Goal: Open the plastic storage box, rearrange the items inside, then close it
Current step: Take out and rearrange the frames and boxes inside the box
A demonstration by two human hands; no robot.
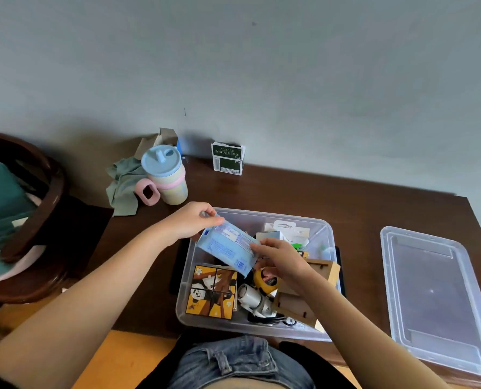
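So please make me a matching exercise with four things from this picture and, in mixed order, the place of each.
Things:
1. blue packet
2. clear lid
3. panda puzzle
4. pastel cup

Places:
A. lying inside the storage box, near-left corner
B. standing on the table beyond the box, beside a green cloth
C. held over the box by left hand and right hand
D. lying flat on the table, right of the box

Pairs: 1-C, 2-D, 3-A, 4-B
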